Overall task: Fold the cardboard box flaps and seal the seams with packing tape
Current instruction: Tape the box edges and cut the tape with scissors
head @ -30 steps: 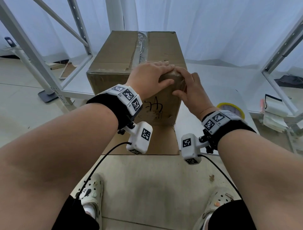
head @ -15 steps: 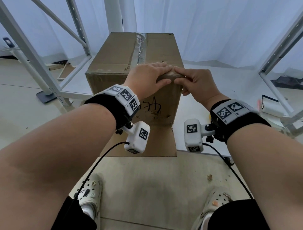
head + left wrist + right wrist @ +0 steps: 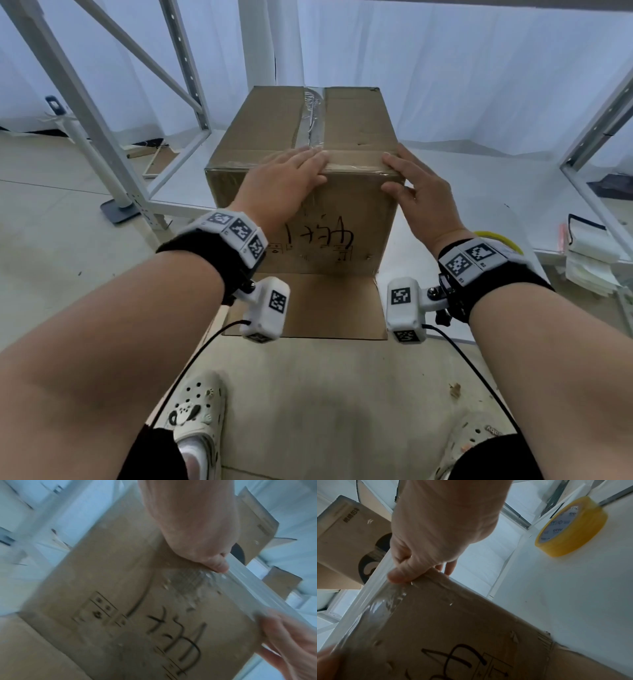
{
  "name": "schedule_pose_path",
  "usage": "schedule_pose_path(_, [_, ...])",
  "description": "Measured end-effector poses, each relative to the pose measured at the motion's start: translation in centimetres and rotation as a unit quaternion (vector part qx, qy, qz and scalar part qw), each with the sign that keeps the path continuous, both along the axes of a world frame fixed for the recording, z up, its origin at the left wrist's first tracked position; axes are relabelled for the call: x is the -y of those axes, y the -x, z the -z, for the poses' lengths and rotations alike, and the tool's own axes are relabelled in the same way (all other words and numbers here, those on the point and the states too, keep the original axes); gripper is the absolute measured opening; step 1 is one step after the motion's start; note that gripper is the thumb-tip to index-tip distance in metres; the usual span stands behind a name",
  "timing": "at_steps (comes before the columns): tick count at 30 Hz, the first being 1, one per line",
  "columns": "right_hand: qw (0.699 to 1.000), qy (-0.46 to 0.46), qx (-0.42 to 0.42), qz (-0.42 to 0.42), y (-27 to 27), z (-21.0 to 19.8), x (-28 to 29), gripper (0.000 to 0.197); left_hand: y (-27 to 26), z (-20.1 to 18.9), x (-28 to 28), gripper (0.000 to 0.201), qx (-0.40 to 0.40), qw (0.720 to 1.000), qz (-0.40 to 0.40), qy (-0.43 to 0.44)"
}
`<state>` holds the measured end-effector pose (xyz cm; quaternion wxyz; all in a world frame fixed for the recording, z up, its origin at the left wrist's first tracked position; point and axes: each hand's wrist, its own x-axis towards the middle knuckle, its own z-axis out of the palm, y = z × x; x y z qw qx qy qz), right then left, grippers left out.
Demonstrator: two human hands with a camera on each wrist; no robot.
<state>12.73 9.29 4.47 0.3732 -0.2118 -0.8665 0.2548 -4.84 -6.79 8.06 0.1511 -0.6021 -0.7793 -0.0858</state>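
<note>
A brown cardboard box (image 3: 267, 137) stands on a white table, its top flaps down, with clear tape (image 3: 313, 116) along the centre seam and another strip (image 3: 356, 163) over the near top edge. My left hand (image 3: 287, 178) lies flat over that edge near the middle, fingers straight on the tape. My right hand (image 3: 407, 181) rests on the near right corner, fingers on top and thumb on the front face. In the wrist views my left hand (image 3: 197, 534) and right hand (image 3: 436, 534) press the taped edge. A yellow tape roll (image 3: 571, 526) lies on the table to the right.
One bottom flap (image 3: 308, 305) sticks out flat over the table's near edge. White metal frame posts (image 3: 78, 102) stand at the left and right. A stack of papers (image 3: 589, 253) sits at the far right. More cardboard boxes (image 3: 347, 545) show behind.
My right hand has slid right along the near top edge, from beside the left hand to the right corner. The left hand has stayed near the middle.
</note>
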Motion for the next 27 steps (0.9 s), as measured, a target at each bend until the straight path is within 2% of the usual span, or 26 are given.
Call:
schedule_pose_path(6, [0.999, -0.019, 0.009, 0.038, 0.1, -0.5, 1.5, 0.037, 4.4, 0.4, 4.8, 0.049, 0.063, 0.993, -0.097, -0.028])
schedule_pose_path(8, [0.988, -0.094, 0.098, 0.078, 1.2, -1.7, 2.8, 0.044, 4.0, -0.1, 4.4, 0.048, 0.068, 0.993, -0.093, -0.034])
schedule_pose_path(11, [0.945, -0.214, 0.235, 0.078, 4.7, -3.2, 5.7, 0.051, 1.3, -0.2, 2.0, 0.045, 0.036, 0.999, -0.028, -0.029])
schedule_pose_path(14, [0.935, -0.215, 0.268, 0.091, 6.8, -3.2, 7.0, 0.054, 0.7, 0.1, 0.8, 0.041, 0.009, 0.999, -0.02, -0.041])
schedule_pose_path(21, [0.914, -0.22, 0.307, 0.151, 4.8, -2.5, 4.6, 0.055, 6.8, 0.8, 6.4, 0.04, 0.127, 0.984, -0.058, -0.111])
schedule_pose_path(24, [0.938, -0.14, 0.288, 0.133, 3.6, -2.5, 4.2, 0.056, 7.2, 1.3, 6.6, 0.039, 0.214, 0.963, -0.046, -0.16])
schedule_pose_path(27, [0.953, -0.105, 0.259, 0.114, 3.1, -2.5, 4.0, 0.056, 7.0, 1.5, 6.4, 0.038, 0.315, 0.923, -0.046, -0.215])
